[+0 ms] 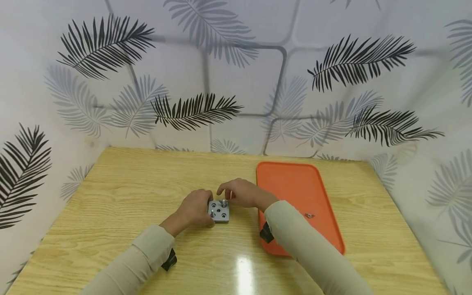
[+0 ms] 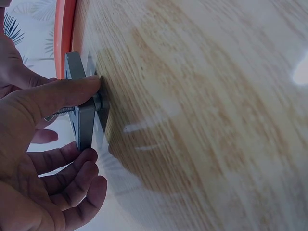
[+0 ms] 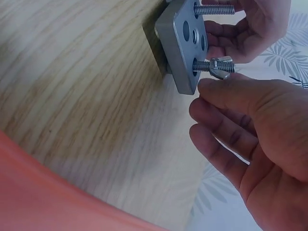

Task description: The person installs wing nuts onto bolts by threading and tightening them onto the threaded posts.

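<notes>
A small grey metal plate (image 1: 221,218) with several holes stands just above the wooden table, held at its edges by my left hand (image 1: 197,208). In the left wrist view the left thumb (image 2: 72,91) lies along one edge and the fingertips are at another. Two threaded bolts rise from the plate: a bare bolt (image 3: 216,9) and a second carrying a wing nut (image 3: 220,67) partway along its thread. My right hand (image 1: 245,193) is beside this wing nut, fingers loosely bent and thumb tip close below a wing. No fingers wrap the nut in the right wrist view.
An orange tray (image 1: 287,180) lies on the right of the wooden table (image 1: 155,176), partly under my right forearm. Inside it is a small metal wing nut (image 1: 309,215). A patterned wall (image 1: 239,82) stands behind the table's far edge.
</notes>
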Demonstrator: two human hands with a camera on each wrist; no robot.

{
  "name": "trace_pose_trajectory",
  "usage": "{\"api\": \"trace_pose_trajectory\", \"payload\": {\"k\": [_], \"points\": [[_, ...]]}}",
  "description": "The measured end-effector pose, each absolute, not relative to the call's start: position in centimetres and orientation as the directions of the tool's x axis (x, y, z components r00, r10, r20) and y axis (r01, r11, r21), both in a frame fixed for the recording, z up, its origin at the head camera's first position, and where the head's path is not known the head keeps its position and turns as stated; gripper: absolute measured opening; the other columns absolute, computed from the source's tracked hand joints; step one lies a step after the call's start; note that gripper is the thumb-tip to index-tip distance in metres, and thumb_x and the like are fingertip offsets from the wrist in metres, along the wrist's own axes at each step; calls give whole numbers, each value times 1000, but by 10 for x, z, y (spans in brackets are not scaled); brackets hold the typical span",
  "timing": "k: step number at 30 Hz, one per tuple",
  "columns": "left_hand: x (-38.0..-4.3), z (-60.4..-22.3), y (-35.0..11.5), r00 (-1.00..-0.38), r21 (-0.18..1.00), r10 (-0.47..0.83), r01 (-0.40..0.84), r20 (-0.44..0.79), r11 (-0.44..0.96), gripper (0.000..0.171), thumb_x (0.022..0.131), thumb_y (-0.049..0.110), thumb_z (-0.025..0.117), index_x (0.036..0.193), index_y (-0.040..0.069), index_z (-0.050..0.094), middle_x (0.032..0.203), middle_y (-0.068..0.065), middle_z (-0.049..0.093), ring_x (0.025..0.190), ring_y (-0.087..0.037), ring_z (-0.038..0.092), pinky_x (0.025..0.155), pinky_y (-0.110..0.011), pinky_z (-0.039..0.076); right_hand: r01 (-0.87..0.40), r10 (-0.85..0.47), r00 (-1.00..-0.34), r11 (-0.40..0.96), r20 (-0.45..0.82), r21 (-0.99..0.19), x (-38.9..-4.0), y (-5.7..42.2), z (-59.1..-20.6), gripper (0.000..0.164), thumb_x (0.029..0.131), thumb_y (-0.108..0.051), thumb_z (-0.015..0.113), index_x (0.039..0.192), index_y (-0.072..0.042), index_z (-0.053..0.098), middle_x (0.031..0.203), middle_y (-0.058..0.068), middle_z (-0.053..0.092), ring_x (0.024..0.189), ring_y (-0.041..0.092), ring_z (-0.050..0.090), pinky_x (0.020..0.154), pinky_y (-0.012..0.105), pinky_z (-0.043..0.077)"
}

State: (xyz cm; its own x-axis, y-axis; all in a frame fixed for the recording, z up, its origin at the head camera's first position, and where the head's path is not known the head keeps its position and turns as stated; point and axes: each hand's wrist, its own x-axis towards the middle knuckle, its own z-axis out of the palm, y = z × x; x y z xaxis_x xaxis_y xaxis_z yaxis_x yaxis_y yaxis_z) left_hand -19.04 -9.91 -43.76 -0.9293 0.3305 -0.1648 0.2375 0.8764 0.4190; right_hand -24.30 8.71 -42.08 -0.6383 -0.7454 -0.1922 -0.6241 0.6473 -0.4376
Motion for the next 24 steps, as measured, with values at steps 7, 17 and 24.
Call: {"api": "trace_pose_trajectory", "payload": {"k": [7,17,24], "points": [[-192,-441,-100,-931,420,326,233,-165,877,51,62,22,94,100,4,63,87,-4,60,77,-17,53,73,-33,47,-633,-761,-620,628,-189,-453,-242,85,-420,31,92,-2,67,121,-11,69,102,7,74,87,19,69,81,30,55],[-191,-441,-99,-931,429,328,233,-162,873,50,61,20,94,96,5,63,86,-4,60,77,-17,52,70,-32,46,-636,-755,-631,634,-177,-440,-242,86,-423,11,89,-11,75,99,-13,70,89,2,71,77,12,62,72,26,50],[-191,-440,-99,-930,426,325,228,-170,876,50,62,20,94,98,4,63,87,-4,60,77,-17,52,70,-32,46,-600,-717,-670,676,-194,-428,-242,85,-426,13,87,-22,78,86,-17,66,76,-4,64,68,7,54,63,22,43]]}}
